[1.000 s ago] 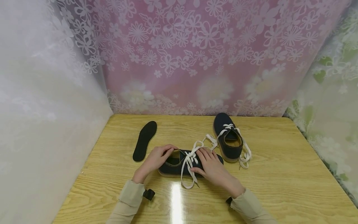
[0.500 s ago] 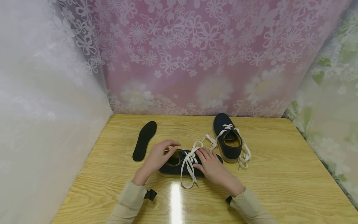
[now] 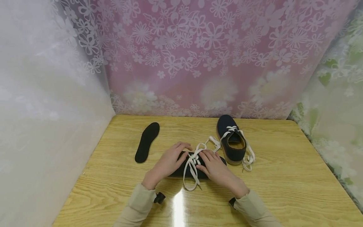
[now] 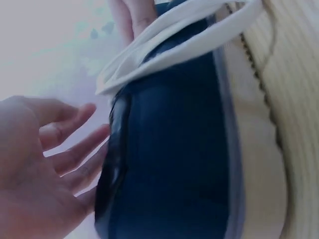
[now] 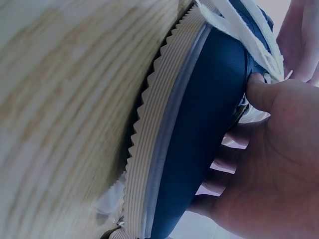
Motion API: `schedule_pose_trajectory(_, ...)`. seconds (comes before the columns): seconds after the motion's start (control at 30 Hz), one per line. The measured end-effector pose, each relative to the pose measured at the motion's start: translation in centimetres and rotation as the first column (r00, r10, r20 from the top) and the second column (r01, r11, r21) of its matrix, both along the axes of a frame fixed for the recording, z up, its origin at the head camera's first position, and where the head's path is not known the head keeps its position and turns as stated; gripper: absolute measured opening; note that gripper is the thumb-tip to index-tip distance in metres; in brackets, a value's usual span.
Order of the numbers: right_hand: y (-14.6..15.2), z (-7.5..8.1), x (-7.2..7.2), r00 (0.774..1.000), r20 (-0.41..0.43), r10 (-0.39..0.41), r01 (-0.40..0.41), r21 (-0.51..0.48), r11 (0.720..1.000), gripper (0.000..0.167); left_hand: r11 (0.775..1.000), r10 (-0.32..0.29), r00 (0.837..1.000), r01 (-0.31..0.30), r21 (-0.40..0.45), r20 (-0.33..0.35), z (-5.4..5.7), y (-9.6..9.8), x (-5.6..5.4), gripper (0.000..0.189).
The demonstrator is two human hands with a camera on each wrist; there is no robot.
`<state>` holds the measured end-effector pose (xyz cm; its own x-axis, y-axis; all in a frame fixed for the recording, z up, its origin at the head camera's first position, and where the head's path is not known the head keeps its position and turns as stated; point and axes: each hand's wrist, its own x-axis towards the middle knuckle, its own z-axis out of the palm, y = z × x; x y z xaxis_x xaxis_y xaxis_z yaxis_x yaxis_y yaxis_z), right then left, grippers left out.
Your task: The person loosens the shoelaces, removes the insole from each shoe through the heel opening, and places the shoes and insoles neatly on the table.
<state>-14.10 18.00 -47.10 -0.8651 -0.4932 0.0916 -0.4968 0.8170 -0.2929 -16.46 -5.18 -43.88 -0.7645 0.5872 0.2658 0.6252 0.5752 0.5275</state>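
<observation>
A dark navy lace-up canvas shoe (image 3: 178,172) lies sideways near the middle of the table, its toe to the right in the head view. My left hand (image 3: 170,159) is over its foot opening, fingers loosely bent and thumb apart, largely covering that opening. In the left wrist view, its fingers (image 4: 82,157) reach behind the shoe's upper edge. My right hand (image 3: 214,167) rests across the front of the shoe, fingers over the top and thumb near the laces. White laces (image 3: 190,176) loop across the tongue, between the hands.
A matching navy shoe (image 3: 226,123) stands at the back right, its white laces loose. Farther left lies a black insole (image 3: 147,142). The wooden table (image 3: 283,176) ends at a flowered pink curtain (image 3: 193,63), with pale curtains on both sides.
My left hand has lifted off the shoe's collar and moved right, over the opening toward the laces. My right hand and the shoe have hardly moved.
</observation>
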Motion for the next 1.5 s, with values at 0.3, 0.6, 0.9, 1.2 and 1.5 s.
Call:
schedule_pose_trajectory(0.3,0.2,-0.1,0.1,1.000,-0.024,0.001,-0.001,-0.001,1.000,0.059,0.998,-0.024,0.999,0.022,-0.053,-0.047,-0.1,-0.3,0.1,0.015)
schedule_pose_trajectory(0.6,0.2,-0.1,0.0,0.999,-0.035,0.020,-0.020,-0.005,1.000,0.058,0.995,-0.079,0.990,0.071,-0.073,-0.115,-0.1,-0.1,0.1,0.010)
schedule_pose_trajectory(0.9,0.2,-0.2,0.1,0.999,-0.038,0.015,-0.015,-0.008,1.000,0.058,0.991,-0.103,0.983,0.087,-0.106,-0.151,0.0,-0.5,-0.1,0.004)
schedule_pose_trajectory(1.2,0.2,-0.2,0.1,0.999,-0.044,0.007,-0.007,-0.009,1.000,0.058,0.999,-0.049,0.998,0.050,0.020,-0.044,0.6,-1.3,-0.5,0.006)
schedule_pose_trajectory(1.5,0.0,-0.1,0.2,1.000,-0.029,0.006,-0.007,-0.024,1.000,0.061,0.956,0.063,0.997,-0.049,0.290,-0.041,2.1,-3.2,-0.8,0.008)
